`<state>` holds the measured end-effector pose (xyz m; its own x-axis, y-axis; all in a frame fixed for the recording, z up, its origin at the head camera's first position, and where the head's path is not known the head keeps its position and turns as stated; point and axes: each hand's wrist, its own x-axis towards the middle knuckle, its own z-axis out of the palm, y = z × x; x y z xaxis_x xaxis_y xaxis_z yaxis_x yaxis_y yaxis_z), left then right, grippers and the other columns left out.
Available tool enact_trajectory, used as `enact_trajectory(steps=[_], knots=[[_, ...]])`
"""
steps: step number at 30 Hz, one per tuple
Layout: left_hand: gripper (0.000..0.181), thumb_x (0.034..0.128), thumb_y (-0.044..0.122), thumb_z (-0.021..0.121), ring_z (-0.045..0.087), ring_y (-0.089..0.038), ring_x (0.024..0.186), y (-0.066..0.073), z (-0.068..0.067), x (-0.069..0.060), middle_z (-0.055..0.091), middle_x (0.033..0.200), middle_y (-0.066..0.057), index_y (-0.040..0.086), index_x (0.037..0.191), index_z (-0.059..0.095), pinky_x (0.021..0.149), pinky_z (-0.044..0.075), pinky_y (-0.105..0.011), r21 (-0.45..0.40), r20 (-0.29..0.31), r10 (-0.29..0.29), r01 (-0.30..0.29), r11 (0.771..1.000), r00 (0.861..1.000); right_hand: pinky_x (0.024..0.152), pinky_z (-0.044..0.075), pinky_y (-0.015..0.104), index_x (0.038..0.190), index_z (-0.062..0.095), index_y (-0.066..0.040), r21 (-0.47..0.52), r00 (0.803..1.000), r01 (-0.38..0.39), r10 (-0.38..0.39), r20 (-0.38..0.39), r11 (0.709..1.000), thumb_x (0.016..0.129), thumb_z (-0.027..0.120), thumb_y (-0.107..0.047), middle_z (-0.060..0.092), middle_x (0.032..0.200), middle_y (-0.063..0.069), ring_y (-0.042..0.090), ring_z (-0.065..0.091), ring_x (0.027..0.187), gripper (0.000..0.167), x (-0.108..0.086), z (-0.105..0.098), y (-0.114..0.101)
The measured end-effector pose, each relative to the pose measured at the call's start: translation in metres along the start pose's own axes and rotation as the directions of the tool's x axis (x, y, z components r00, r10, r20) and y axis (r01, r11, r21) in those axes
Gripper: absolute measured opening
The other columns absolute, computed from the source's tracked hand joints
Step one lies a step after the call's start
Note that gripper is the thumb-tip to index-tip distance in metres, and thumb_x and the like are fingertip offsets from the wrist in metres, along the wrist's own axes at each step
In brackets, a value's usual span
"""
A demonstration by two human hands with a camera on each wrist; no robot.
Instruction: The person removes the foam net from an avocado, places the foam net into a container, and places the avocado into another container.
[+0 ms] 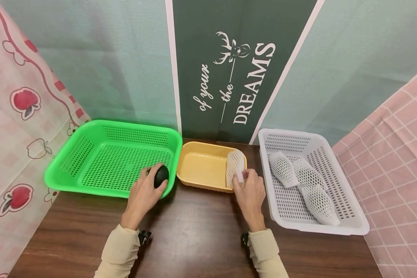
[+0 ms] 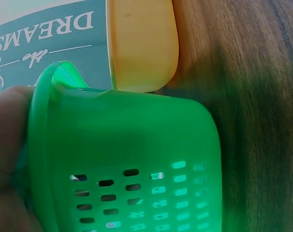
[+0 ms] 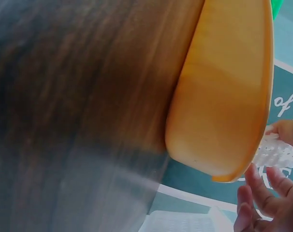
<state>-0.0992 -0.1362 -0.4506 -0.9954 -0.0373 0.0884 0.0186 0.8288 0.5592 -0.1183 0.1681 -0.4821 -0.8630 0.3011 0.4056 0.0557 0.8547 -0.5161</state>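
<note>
My left hand [image 1: 142, 193] grips a black egg-shaped object [image 1: 161, 176] over the near right corner of the green basket [image 1: 94, 190]. In the left wrist view, the basket wall [image 2: 132, 130] hides most of that hand and the object. With thumb and fingers, my right hand [image 1: 251, 195] pinches the near end of a white foam net sleeve [image 1: 234, 164]. The sleeve lies along the right end of the yellow tray [image 1: 201, 168]. In the right wrist view, the tray wall [image 3: 224, 96] covers part of the net [image 3: 272, 154]; some fingers are spread apart.
At the right stands a white perforated basket [image 1: 274, 208] with three more foam net sleeves [image 1: 319, 204] in it. All containers sit on a dark wood table [image 1: 194, 231], close to the printed curtain [image 1: 215, 123] behind. Pink patterned cloths hang on both sides.
</note>
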Motion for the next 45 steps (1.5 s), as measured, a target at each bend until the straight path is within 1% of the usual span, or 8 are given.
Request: enact_trajectory(steps=[8,17,21,25,33,36,39,45], knots=[[0.056,0.095,0.033,0.06,0.065,-0.049,0.09,0.001,-0.001,0.001,0.05,0.134,-0.032,0.021,0.147,0.046,0.07,0.052,-0.058,0.037,0.042,-0.016,0.014,0.999,0.999,0.066,0.04,0.041,0.114,0.06,-0.007,0.01,0.999,-0.002,0.002,0.035,1.0,0.083,0.076,-0.036,0.059,0.092,0.011,0.032,0.05,0.081,0.045,-0.003,0.001,0.004],[0.056,0.0983,0.034,0.057,0.065,-0.052,0.094,0.003,-0.001,0.002,0.048,0.138,-0.034,0.019,0.15,0.043,0.074,0.053,-0.059,0.101,0.1,-0.046,0.036,0.994,0.994,0.077,0.043,0.046,0.102,0.071,-0.011,-0.018,0.994,0.037,-0.035,0.1,0.999,0.089,0.071,-0.037,0.063,0.101,0.015,0.036,0.053,0.091,0.029,-0.008,0.004,0.006],[0.056,0.1019,0.034,0.049,0.066,-0.042,0.076,0.004,-0.002,0.004,0.041,0.147,-0.033,0.022,0.155,0.035,0.065,0.052,-0.053,0.153,0.183,-0.089,0.061,0.986,0.979,0.076,0.043,0.045,0.102,0.072,-0.011,-0.018,0.994,0.042,-0.04,0.097,0.999,0.089,0.071,-0.035,0.063,0.101,0.014,0.036,0.053,0.092,0.028,-0.009,0.004,0.007],[0.055,0.1049,0.033,0.04,0.053,-0.026,0.055,0.005,-0.004,0.006,0.03,0.155,-0.033,0.023,0.158,0.028,0.052,0.043,-0.04,0.185,0.273,-0.13,0.081,0.979,0.953,0.072,0.044,0.044,0.103,0.071,-0.011,-0.016,0.995,0.045,-0.044,0.084,0.999,0.089,0.071,-0.035,0.063,0.102,0.015,0.035,0.052,0.09,0.027,-0.01,0.002,0.006],[0.053,0.1052,0.034,0.034,0.051,-0.025,0.055,0.006,-0.005,0.005,0.025,0.158,-0.032,0.018,0.156,0.034,0.052,0.038,-0.036,0.186,0.316,-0.148,0.092,0.978,0.937,0.068,0.045,0.043,0.104,0.071,-0.01,0.03,0.995,0.038,-0.04,0.09,0.999,0.09,0.071,-0.031,0.062,0.101,0.013,0.032,0.052,0.089,0.025,-0.013,-0.004,0.004],[0.053,0.1052,0.037,0.034,0.059,-0.03,0.064,0.006,-0.004,0.005,0.025,0.158,-0.031,0.019,0.155,0.035,0.058,0.044,-0.042,0.187,0.312,-0.146,0.09,0.978,0.939,0.067,0.045,0.042,0.104,0.071,-0.01,0.065,0.995,0.03,-0.036,0.096,0.997,0.089,0.072,-0.031,0.062,0.099,0.013,0.03,0.053,0.088,0.025,-0.014,-0.01,0.002],[0.053,0.1053,0.04,0.034,0.065,-0.044,0.088,0.007,-0.003,0.005,0.027,0.158,-0.03,0.018,0.154,0.037,0.072,0.05,-0.054,0.19,0.3,-0.139,0.083,0.978,0.944,0.069,0.044,0.041,0.104,0.071,-0.009,0.114,0.995,0.029,-0.04,0.096,0.993,0.089,0.073,-0.03,0.063,0.099,0.013,0.029,0.054,0.087,0.026,-0.015,-0.016,0.002],[0.054,0.1051,0.044,0.034,0.046,-0.052,0.132,0.006,0.0,0.003,0.03,0.158,-0.026,0.017,0.152,0.041,0.094,0.044,-0.068,0.175,0.252,-0.118,0.074,0.982,0.961,0.073,0.046,0.038,0.102,0.071,-0.005,0.254,0.992,0.106,-0.12,0.04,0.962,0.086,0.077,-0.019,0.062,0.093,0.014,0.028,0.058,0.083,0.022,-0.017,-0.033,0.006]])
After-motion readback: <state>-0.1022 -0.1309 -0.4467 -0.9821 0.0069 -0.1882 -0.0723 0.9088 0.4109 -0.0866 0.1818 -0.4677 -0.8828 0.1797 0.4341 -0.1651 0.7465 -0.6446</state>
